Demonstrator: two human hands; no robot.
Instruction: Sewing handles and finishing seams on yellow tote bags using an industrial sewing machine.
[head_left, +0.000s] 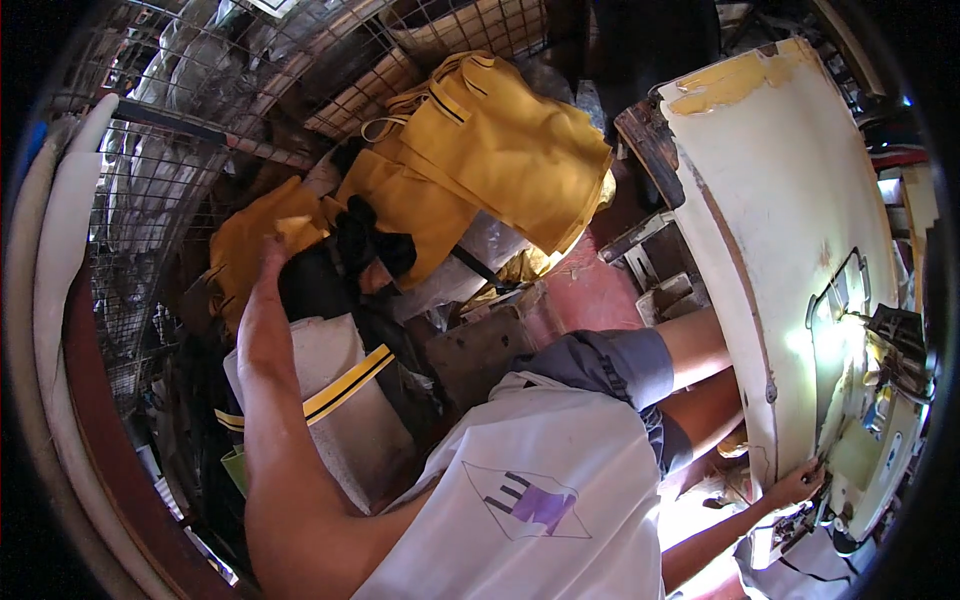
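My left arm stretches out to the far left, where my left hand (277, 252) closes on a yellow fabric piece (300, 232) with a folded-up corner. That piece lies over a larger yellow fabric panel (245, 240). Beside it a big stack of yellow fabric panels (500, 140) is draped, one with a dark stripe and a cord loop. At the lower right my right hand (797, 484) is at the near edge of a sewing machine (880, 465), fingers curled; what they hold, if anything, is hidden. A lamp lights the machine's needle area brightly.
The machine stands on a worn white table (780, 180) with a chipped edge. Yellow-and-black striped trim (350, 383) crosses a pale block (350, 430) by my left arm. Wire mesh (130, 230) and pale rolls (60, 260) line the left side.
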